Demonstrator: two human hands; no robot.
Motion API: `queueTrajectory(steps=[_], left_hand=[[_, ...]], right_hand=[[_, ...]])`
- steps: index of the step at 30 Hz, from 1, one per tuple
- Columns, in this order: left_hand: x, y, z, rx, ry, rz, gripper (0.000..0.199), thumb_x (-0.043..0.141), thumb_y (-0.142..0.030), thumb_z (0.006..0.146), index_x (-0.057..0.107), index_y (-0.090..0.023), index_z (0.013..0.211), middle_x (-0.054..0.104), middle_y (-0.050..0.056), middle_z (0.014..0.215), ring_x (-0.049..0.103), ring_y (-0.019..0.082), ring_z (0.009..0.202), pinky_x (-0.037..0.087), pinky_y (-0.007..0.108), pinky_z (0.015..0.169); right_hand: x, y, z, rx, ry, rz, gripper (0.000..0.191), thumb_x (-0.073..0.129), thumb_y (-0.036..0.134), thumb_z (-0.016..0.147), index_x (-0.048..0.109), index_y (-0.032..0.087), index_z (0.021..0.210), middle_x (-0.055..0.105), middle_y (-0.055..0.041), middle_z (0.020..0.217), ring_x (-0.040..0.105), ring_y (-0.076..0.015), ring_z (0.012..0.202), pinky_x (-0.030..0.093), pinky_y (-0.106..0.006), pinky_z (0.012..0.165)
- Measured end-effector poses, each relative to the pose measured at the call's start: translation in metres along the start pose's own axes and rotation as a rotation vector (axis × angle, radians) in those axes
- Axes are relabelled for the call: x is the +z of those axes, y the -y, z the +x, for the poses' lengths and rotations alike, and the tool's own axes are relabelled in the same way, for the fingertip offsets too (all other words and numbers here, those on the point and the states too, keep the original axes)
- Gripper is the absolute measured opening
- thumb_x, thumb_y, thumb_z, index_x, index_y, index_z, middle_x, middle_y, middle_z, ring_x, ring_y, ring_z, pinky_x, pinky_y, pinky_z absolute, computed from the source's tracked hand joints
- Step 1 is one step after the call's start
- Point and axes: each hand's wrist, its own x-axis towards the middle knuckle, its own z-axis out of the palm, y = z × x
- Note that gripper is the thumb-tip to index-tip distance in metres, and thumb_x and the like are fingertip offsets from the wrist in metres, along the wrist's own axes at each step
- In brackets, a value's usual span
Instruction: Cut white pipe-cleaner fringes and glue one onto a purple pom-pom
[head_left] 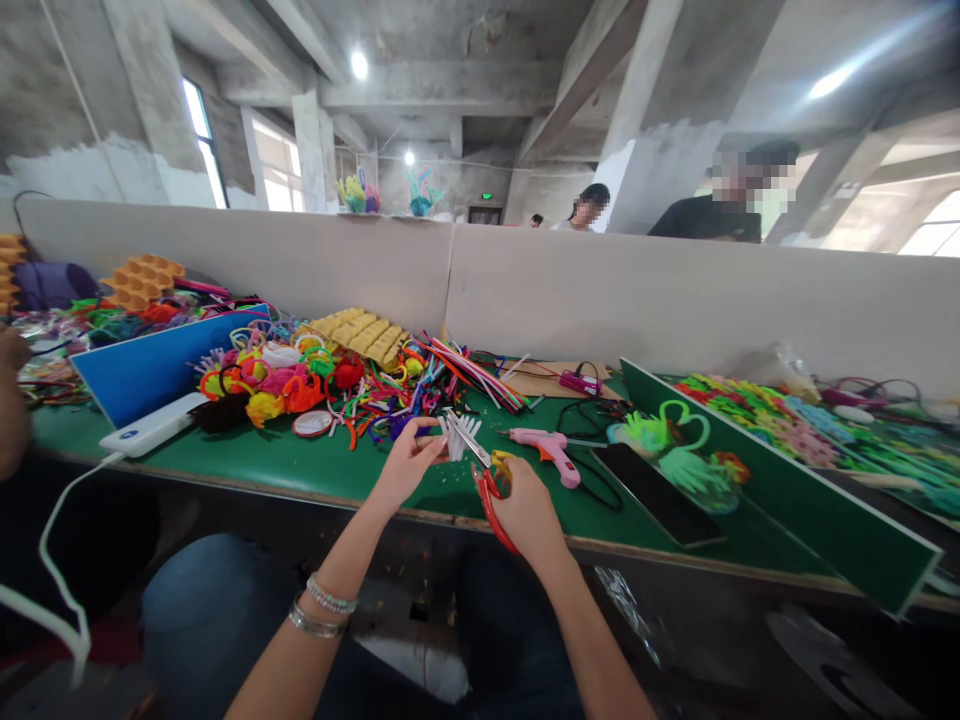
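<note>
My left hand (411,460) pinches a small white fuzzy bundle of pipe cleaner pieces (463,438) above the green table (330,472). In my right hand (525,500) is a pair of scissors (491,490) with red and yellow handles. The blades point up and left, and they lie against the white bundle. Whether the blades are apart is too small to tell. Tiny white clippings lie on the table around the bundle. A pink glue gun (546,450) rests just right of my right hand.
A heap of colourful pipe cleaner shapes (285,375) and loose pipe cleaners (480,372) fills the back left. A black phone (656,492) and green fuzzy figures (690,450) are at right. Blue (165,365) and green (780,480) boards flank the space. A white power strip (154,427) lies left.
</note>
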Motion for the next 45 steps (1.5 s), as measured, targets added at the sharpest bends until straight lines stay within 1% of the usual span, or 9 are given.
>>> queueTrajectory(steps=[5,8,16,23,29,36,45], left_hand=[[0.0001,0.0002,-0.0007,0.017,0.021,0.011,0.037,0.061,-0.034,0.066,0.043,-0.016,0.093,0.066,0.002,0.075,0.064,0.016,0.071,0.051,0.034,0.072],[0.0001,-0.0003,-0.0011,0.024,0.031,0.018,0.036,0.061,-0.034,0.067,0.043,-0.017,0.093,0.065,0.001,0.075,0.064,0.016,0.071,0.051,0.034,0.072],[0.0018,-0.0026,-0.0018,0.019,0.035,0.007,0.037,0.062,-0.034,0.066,0.043,-0.016,0.092,0.065,0.001,0.073,0.064,0.016,0.069,0.051,0.035,0.072],[0.0017,-0.0023,-0.0021,0.019,0.044,-0.009,0.036,0.062,-0.033,0.066,0.042,-0.017,0.092,0.065,0.001,0.072,0.063,0.014,0.066,0.051,0.032,0.069],[0.0016,-0.0024,-0.0022,0.017,0.041,-0.007,0.036,0.062,-0.032,0.067,0.043,-0.016,0.092,0.065,0.001,0.072,0.064,0.015,0.066,0.051,0.032,0.070],[0.0000,-0.0003,-0.0013,0.029,0.053,-0.009,0.034,0.061,-0.031,0.068,0.043,-0.016,0.092,0.066,0.001,0.072,0.064,0.015,0.067,0.051,0.033,0.070],[-0.0004,-0.0010,-0.0011,0.041,0.058,-0.011,0.032,0.060,-0.029,0.068,0.043,-0.016,0.092,0.066,0.001,0.072,0.064,0.015,0.068,0.051,0.032,0.070]], right_hand=[[-0.0021,0.0008,-0.0027,0.004,0.013,-0.086,0.027,0.045,0.040,0.074,0.052,0.019,0.089,0.057,-0.0052,0.085,0.055,-0.0171,0.073,0.040,-0.027,0.060],[-0.0027,0.0010,-0.0030,-0.008,0.013,-0.118,0.024,0.045,0.038,0.074,0.051,0.020,0.088,0.057,-0.0038,0.083,0.055,-0.0169,0.071,0.038,-0.026,0.057],[-0.0045,0.0023,-0.0029,-0.005,0.017,-0.122,0.023,0.045,0.038,0.074,0.049,0.020,0.088,0.057,-0.0034,0.083,0.055,-0.0173,0.072,0.037,-0.026,0.057],[-0.0044,0.0022,-0.0032,0.012,0.025,-0.129,0.024,0.045,0.039,0.074,0.049,0.020,0.088,0.058,-0.0031,0.085,0.056,-0.0179,0.074,0.037,-0.026,0.058],[-0.0053,0.0033,-0.0032,0.020,0.019,-0.128,0.024,0.045,0.039,0.074,0.050,0.020,0.087,0.059,-0.0040,0.086,0.056,-0.0176,0.076,0.037,-0.025,0.058],[-0.0070,0.0052,-0.0025,0.039,0.044,-0.156,0.024,0.046,0.039,0.074,0.050,0.019,0.087,0.058,-0.0031,0.085,0.056,-0.0163,0.076,0.035,-0.024,0.058],[-0.0066,0.0036,-0.0014,0.033,0.038,-0.159,0.023,0.047,0.039,0.073,0.049,0.020,0.086,0.058,-0.0025,0.087,0.056,-0.0174,0.078,0.036,-0.024,0.058]])
